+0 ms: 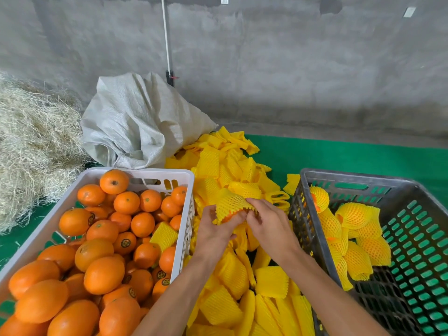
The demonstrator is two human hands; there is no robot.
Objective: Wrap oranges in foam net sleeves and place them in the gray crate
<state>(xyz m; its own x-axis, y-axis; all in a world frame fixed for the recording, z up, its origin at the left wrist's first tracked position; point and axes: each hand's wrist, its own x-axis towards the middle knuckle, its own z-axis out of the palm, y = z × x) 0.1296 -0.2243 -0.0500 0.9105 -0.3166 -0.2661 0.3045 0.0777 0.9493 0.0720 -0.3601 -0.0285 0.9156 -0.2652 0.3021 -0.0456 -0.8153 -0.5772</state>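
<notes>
Between the two crates, both my hands work on one orange [229, 217] partly covered by a yellow foam net sleeve [231, 202]. My left hand [213, 232] cups the orange from below and grips the sleeve's left edge. My right hand [268, 220] pinches the sleeve's right edge. Only a small patch of orange peel shows under the net. The gray crate [305, 214] stands at the right and holds several wrapped oranges [354, 215] along its left side. A white crate [186, 180] at the left is heaped with bare oranges [101, 246].
Loose yellow foam sleeves [225, 166] lie piled on the green mat [339, 154] between the crates. A woven white sack [140, 122] sits behind the white crate, with a heap of straw [31, 146] at far left. A concrete wall rises behind.
</notes>
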